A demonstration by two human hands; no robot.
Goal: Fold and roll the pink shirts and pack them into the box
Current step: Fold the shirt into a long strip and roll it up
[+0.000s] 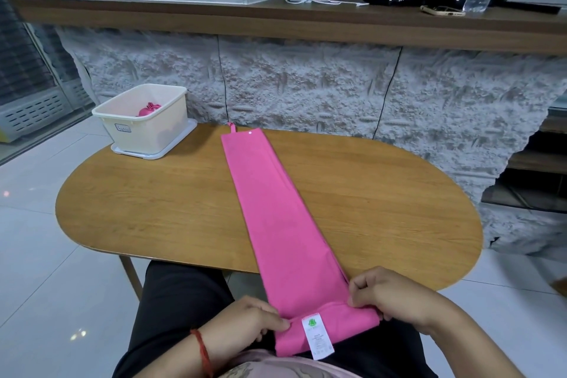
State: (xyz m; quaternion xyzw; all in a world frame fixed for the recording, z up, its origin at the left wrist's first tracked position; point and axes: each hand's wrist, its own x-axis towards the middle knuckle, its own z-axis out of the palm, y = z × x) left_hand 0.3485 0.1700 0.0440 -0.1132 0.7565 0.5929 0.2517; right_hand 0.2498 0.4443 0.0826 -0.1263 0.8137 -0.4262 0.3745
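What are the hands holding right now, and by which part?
The pink shirt, folded into a long strip: the left hand pinches the left edge and the right hand the right edge of its near, turned-over end.

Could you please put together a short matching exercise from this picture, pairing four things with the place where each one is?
Things
1. box
2. rolled shirt
3. care label
4. phone

Places
a. on the wooden shelf
b. on the folded shirt's near end, between the left hand and the right hand
c. at the far left of the table
d. inside the box

Pairs: 1-c, 2-d, 3-b, 4-a
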